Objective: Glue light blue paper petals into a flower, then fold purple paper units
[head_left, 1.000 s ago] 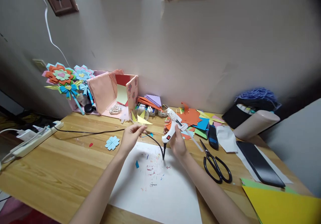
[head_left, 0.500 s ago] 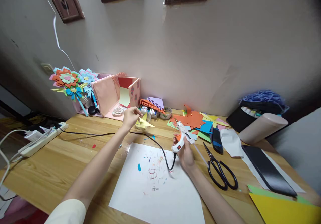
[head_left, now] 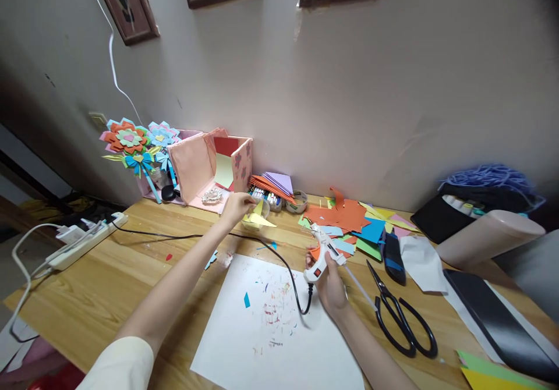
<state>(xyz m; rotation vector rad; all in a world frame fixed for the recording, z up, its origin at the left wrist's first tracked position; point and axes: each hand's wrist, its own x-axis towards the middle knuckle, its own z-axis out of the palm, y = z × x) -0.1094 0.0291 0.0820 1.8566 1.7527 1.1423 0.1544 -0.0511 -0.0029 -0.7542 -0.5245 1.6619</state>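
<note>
My left hand (head_left: pixel 237 208) reaches to the back of the table with thumb and fingers pinched together. Its fingertips meet just over a clear bowl (head_left: pixel 250 223) with yellow paper pieces (head_left: pixel 262 216) in it; what lies between them, if anything, is too small to make out. Wrapped round a white hot glue gun (head_left: pixel 324 256) is my right hand (head_left: pixel 334 288). The gun's nozzle points up and away, a glue stick (head_left: pixel 360 285) juts from its rear, and its black cord (head_left: pixel 293 279) loops over a white paper sheet (head_left: pixel 279 332) marked with scraps and stains.
Black-handled scissors (head_left: pixel 402 320) and a blue-black box cutter (head_left: pixel 393 259) lie right of the gun. Behind are coloured paper scraps (head_left: pixel 340 214), a tape roll (head_left: pixel 297 202), a pink box (head_left: pixel 190 166) and paper flowers (head_left: pixel 128 138). A power strip (head_left: pixel 87 241) sits left, a phone (head_left: pixel 498 320) right.
The view has shifted slightly, so most things sit further right and a little lower. Both hands keep nearly the same places, the right one still holding the glue gun.
</note>
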